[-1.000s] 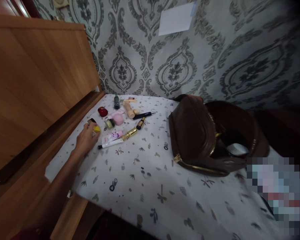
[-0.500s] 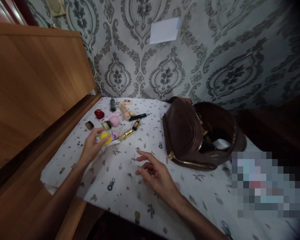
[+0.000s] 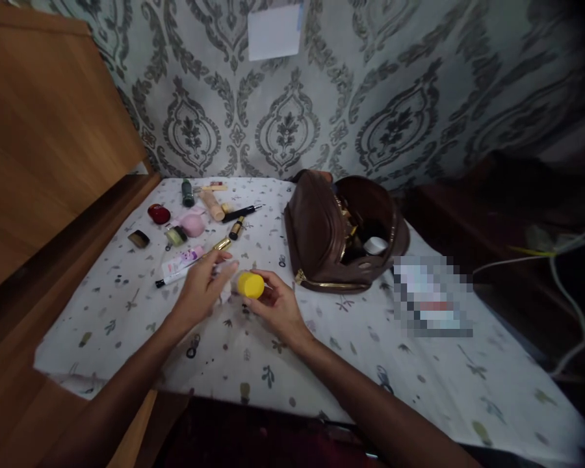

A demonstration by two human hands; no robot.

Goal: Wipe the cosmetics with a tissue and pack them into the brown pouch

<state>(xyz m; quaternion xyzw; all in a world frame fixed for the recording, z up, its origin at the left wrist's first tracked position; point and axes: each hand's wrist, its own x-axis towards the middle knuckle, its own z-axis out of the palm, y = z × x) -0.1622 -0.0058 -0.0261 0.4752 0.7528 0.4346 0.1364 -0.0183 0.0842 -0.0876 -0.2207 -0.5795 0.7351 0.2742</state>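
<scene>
A small round container with a yellow lid (image 3: 251, 285) is gripped between the thumb and fingers of my right hand (image 3: 283, 312). Just left of it, my left hand (image 3: 202, 289) has its thumb and fingers apart, with nothing visibly held. Under its fingertips a pale pinkish patch shows, too blurred to name. Beside the left hand lie a white and pink tube (image 3: 181, 260) and a white tube with a black cap (image 3: 168, 279). A gold cosmetic tube (image 3: 221, 244) lies just beyond its fingers.
Farther back lie a pink sponge (image 3: 192, 225), a beige tube (image 3: 212, 206), a black pen-like item (image 3: 241, 213), a small dark bottle (image 3: 236, 227), a green bottle (image 3: 187, 194) and a red oval item (image 3: 158, 213). An unzipped brown bag (image 3: 316, 227) stands right, near a wooden cabinet-side wall.
The yellow-lidded container has passed from my left hand to my right and moved rightward. My left hand has let go. The view has shifted right.
</scene>
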